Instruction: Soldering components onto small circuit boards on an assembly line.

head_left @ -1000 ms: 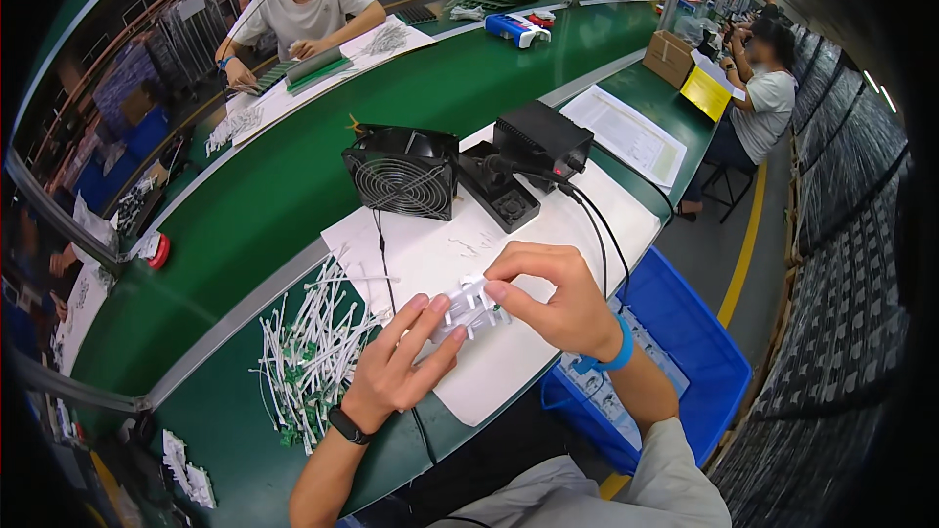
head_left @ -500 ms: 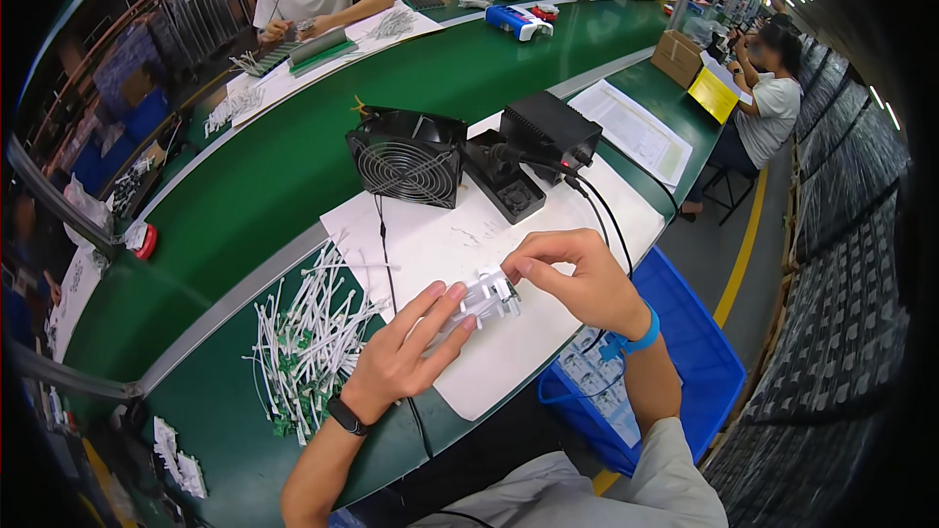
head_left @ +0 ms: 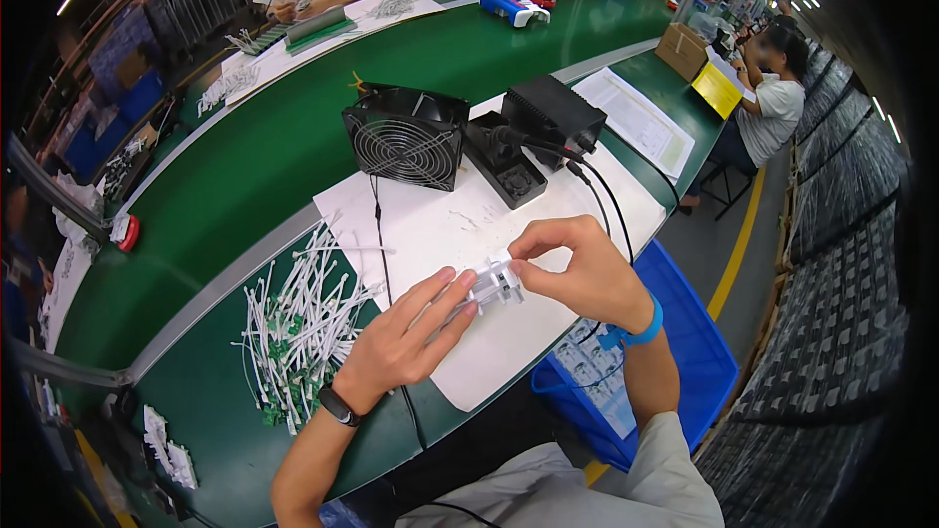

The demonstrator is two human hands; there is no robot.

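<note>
A small white plastic housing (head_left: pixel 497 286) with dark parts at its right end is between my hands, over a white sheet (head_left: pixel 509 357). My left hand (head_left: pixel 411 328) grips its left side between thumb and fingers. At the right end, the thumb and index finger of my right hand (head_left: pixel 577 269) pinch together against the housing; what lies between these fingertips is too small to make out. A heap of white cable leads with small green circuit boards (head_left: pixel 298 332) lies left of my left hand.
Behind the sheet stand a black fan (head_left: pixel 406 142), a soldering iron stand (head_left: pixel 509 171) and a black power unit (head_left: pixel 553 117) with cables. More white plastic parts (head_left: pixel 168 450) lie at far left. A blue bin (head_left: pixel 685 332) is at my right. Across the green conveyor (head_left: pixel 284 176) a person works.
The housing has turned slightly in my hands, and my right fingertips have come down against its right end. The whole view has shifted a little.
</note>
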